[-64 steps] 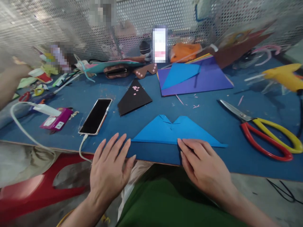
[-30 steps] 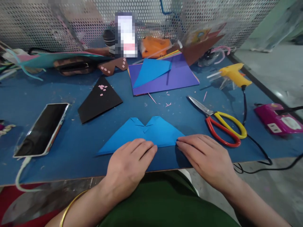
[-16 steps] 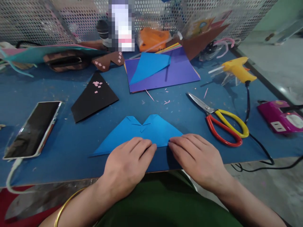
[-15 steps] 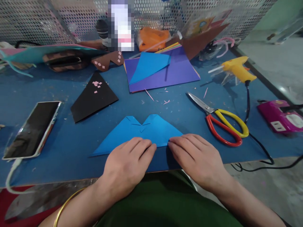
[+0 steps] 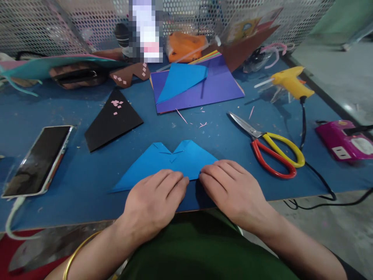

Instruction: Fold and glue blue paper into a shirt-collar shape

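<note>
A folded sheet of blue paper (image 5: pixel 171 161) lies near the table's front edge, two blunt peaks and a notch along its far side. My left hand (image 5: pixel 155 196) presses on its near edge left of the middle, fingers together and curled over the fold. On the same edge, further right, my right hand (image 5: pixel 231 190) has its fingers closed together over the paper. A small gap separates the two hands. The fingertips and the paper's right end are hidden under the hands.
Scissors (image 5: pixel 274 151) with red and yellow handles lie at right, near a yellow glue gun (image 5: pixel 291 82) and a magenta power box (image 5: pixel 344 140). Purple paper (image 5: pixel 215 91), a black paper piece (image 5: pixel 112 126) and a phone (image 5: pixel 37 159) lie further back and left.
My right hand has slid slightly left along the paper's near edge, closer to my left hand. The whole view has shifted a little; the paper looks unchanged.
</note>
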Action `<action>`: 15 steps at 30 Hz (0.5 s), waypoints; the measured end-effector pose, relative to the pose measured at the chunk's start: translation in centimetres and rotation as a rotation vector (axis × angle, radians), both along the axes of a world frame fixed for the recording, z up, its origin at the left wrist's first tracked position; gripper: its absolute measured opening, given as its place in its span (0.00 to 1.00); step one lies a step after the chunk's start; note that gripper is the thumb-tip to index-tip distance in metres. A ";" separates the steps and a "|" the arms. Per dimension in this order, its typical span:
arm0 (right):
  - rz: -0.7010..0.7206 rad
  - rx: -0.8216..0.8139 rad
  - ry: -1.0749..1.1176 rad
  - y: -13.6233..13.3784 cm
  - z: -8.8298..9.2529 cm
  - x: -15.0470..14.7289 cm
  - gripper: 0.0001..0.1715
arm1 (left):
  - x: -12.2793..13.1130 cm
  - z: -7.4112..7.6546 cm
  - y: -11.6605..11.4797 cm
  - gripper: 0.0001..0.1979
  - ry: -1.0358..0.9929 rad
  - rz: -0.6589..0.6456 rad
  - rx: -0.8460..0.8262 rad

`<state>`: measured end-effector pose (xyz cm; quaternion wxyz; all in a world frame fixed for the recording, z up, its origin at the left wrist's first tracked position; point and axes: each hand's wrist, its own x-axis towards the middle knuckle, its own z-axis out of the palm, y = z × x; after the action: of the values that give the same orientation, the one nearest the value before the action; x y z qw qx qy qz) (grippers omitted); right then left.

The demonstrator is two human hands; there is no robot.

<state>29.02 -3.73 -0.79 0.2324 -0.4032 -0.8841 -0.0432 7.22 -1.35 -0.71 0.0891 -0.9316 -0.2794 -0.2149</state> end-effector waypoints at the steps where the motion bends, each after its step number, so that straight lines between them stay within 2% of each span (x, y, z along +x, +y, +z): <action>1: -0.015 -0.024 0.021 0.0 -0.1 -0.1 0.10 | 0.1 0.0 0.0 0.06 -0.010 0.007 -0.009; 5: -0.080 -0.122 0.127 0.1 -0.3 -0.3 0.09 | 0.6 0.1 0.0 0.05 -0.049 0.068 -0.087; 8: -0.129 -0.153 0.182 -0.1 -0.1 -0.2 0.08 | 0.8 0.2 0.0 0.08 -0.030 0.083 -0.064; 15: -0.216 0.001 0.048 -1.1 0.1 2.4 0.06 | 0.0 0.3 -0.1 0.11 0.024 0.029 0.054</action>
<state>31.45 -4.85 -0.71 0.2477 -0.4968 -0.8297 -0.0586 7.23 -1.48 -0.46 0.1207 -0.9271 -0.2861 -0.2101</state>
